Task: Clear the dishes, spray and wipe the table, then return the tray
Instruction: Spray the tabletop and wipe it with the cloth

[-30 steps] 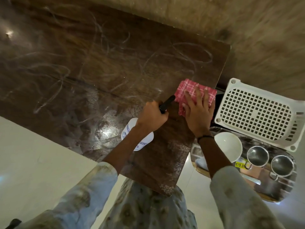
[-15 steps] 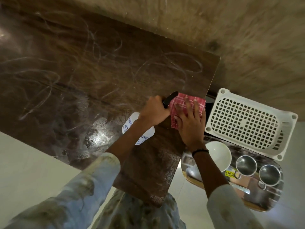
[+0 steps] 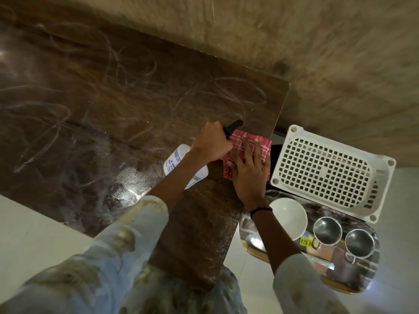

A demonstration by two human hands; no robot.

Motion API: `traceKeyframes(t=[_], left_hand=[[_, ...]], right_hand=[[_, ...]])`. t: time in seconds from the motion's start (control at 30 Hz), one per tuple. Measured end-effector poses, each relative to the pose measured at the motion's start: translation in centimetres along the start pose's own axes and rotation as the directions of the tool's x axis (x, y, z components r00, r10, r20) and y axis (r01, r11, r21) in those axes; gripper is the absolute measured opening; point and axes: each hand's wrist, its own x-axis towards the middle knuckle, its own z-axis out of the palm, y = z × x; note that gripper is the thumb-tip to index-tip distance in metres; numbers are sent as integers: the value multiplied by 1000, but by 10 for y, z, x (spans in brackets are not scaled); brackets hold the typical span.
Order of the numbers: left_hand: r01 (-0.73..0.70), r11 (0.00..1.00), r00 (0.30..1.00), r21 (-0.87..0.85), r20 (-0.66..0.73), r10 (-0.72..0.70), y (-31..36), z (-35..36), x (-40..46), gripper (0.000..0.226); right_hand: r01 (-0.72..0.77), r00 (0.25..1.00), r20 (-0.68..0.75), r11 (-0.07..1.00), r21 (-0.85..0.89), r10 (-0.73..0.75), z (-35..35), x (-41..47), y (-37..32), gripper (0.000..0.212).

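Observation:
My right hand point(image 3: 249, 171) presses flat on a red checked cloth point(image 3: 238, 141) near the right edge of the dark wooden table point(image 3: 113, 98). My left hand point(image 3: 210, 143) grips the black trigger head of a white spray bottle point(image 3: 176, 164), held just above the table beside the cloth. Wet streaks and smears cover the tabletop. To the right, off the table, a steel tray point(image 3: 353, 275) carries a white bowl point(image 3: 289, 217) and two steel cups point(image 3: 327, 230).
A white perforated plastic basket point(image 3: 328, 171) lies upside down right of the table, above the tray. A tan wall runs behind the table. Pale floor shows at the lower left and lower right.
The cloth under my right hand has slid toward me along the table's right edge. My left hand with the bottle stays beside it. The view has shifted slightly.

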Motion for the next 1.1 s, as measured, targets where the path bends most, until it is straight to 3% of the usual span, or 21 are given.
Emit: traceKeyframes(t=[0.23,0.47,0.6,0.73,0.97,1.1], left_hand=[[-4,999,999,-47,-43,2,-9,-6,2,16],[-18,997,989,-82,-150,6,-23,-23,11,20],[14,995,991,-99,-131,-27,-29,-31,19,18],[0,994,997,-112,-77,-9,-27,-35,25,19],[-5,995,997,-103,-74,-2,-25,-45,37,25],[-4,997,998,-81,-66,-2,-24,-50,46,25]], right_hand=[[71,994,86,997,-31,-68,-13,27,22,47],[-127,984,126,992,1,125,-22,106,-2,50],[1,993,120,1000,29,-5,-8,84,-27,46],[163,982,108,986,-45,-157,-8,45,6,46],[-157,984,80,987,-32,159,-20,116,17,51],[-80,991,108,996,-26,83,-15,132,-9,47]])
